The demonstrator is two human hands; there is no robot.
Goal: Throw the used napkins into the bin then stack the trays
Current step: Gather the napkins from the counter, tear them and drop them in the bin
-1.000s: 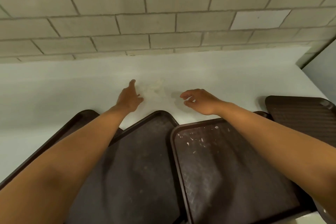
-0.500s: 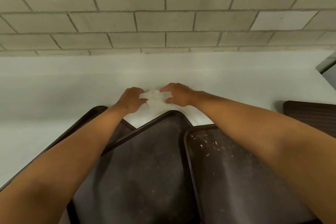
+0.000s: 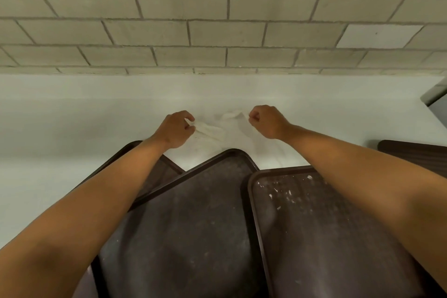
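Observation:
A thin white napkin (image 3: 221, 128) lies spread on the white counter just beyond the trays. My left hand (image 3: 175, 129) pinches its left edge and my right hand (image 3: 264, 121) pinches its right edge, both with fingers curled. Below the hands lie dark brown trays: one in the middle (image 3: 193, 220), one at the right (image 3: 314, 237) speckled with white crumbs, and one at the left (image 3: 159, 172) partly under the middle tray and my left forearm. No bin is in view.
The white counter (image 3: 72, 128) runs back to a grey block wall (image 3: 217, 26). Another dark tray (image 3: 416, 152) shows at the right edge. A grey object (image 3: 435, 92) sits at the far right corner.
Both hands came together on the napkin, gripped it, and have now pulled apart, stretching the napkin out between them. The camera has leaned closer to the counter.

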